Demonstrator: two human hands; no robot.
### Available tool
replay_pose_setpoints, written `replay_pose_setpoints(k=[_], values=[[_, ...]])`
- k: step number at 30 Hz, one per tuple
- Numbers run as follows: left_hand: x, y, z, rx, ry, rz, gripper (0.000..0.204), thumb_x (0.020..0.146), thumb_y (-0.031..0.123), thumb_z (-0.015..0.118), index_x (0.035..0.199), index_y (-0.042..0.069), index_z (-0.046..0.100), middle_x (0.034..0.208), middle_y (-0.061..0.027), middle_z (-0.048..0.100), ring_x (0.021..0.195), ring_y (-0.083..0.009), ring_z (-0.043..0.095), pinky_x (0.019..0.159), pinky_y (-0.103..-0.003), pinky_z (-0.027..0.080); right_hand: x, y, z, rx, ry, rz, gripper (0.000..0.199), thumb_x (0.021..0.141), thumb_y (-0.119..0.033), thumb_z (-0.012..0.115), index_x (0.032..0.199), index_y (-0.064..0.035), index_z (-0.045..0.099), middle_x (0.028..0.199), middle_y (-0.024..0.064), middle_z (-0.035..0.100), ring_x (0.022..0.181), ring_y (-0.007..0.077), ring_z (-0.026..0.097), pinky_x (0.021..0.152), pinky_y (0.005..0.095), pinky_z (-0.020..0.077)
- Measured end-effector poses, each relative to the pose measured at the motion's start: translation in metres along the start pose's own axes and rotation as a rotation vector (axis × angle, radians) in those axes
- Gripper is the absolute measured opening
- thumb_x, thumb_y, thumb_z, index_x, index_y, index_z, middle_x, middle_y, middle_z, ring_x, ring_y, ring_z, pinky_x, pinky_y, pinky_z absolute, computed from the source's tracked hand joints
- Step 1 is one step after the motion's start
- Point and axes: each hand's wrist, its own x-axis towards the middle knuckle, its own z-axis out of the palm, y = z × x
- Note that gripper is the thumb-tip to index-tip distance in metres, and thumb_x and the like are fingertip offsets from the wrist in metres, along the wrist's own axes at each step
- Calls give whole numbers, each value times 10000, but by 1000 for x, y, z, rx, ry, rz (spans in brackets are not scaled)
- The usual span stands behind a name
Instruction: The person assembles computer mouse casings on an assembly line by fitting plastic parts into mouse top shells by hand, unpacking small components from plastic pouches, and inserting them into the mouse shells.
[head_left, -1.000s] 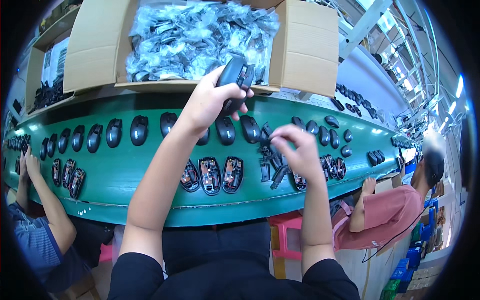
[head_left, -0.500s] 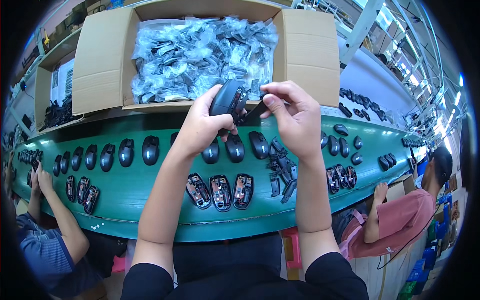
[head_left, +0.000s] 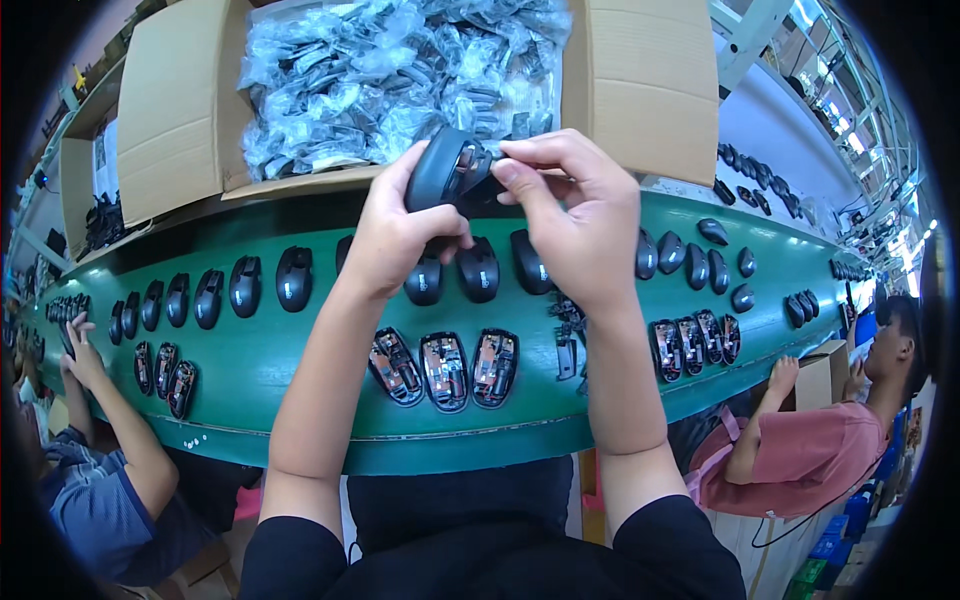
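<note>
A long green conveyor belt (head_left: 300, 370) curves across the whole view. Behind it stands a big open cardboard box (head_left: 180, 110), flaps folded out, filled with black parts in clear plastic bags (head_left: 390, 70). A second, smaller box (head_left: 80, 190) sits further left. A person in a pink shirt (head_left: 800, 450) sits at the right end of the belt, and a person in a striped blue shirt (head_left: 90, 500) at the left end reaches a hand onto it.

On the belt's far side runs a row of closed black mouse shells (head_left: 210, 295), lying top up, one beside the other. Nearer the edge lie three open mouse bases (head_left: 445, 370) showing circuit boards, side by side, with more open bases (head_left: 690, 345) to the right and a small heap of loose black parts (head_left: 568, 335) between the two groups.

Both hands are raised above the belt, in front of the box's lower edge. The left hand (head_left: 395, 235) wraps its curled fingers around a black mouse top shell (head_left: 445, 170), held tilted with its hollow underside facing the right hand. The right hand (head_left: 580, 220) has thumb and forefinger pinched together at the shell's open edge; what they pinch is too small to tell. The hands hide part of the shell row behind them.
</note>
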Motion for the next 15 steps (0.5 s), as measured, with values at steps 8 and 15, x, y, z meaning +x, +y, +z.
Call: replay_pose_setpoints(k=[8,15], values=[[-14,2,-8,209,-148,147,686,667,132,788,1311,-27,615,1011,-85,686,817,-149,677,716,-283,546,9,7,-24,253,-265,320,162,955,-110,793,1048,21,772,963,83,739,788,115,695,638,254,577],[-15,9,-14,328,-221,367,608,645,253,757,1178,-28,669,1022,-72,677,927,-160,629,856,-304,494,9,6,-30,557,-533,531,289,990,-155,762,1189,45,701,1020,95,737,899,154,719,733,302,634]])
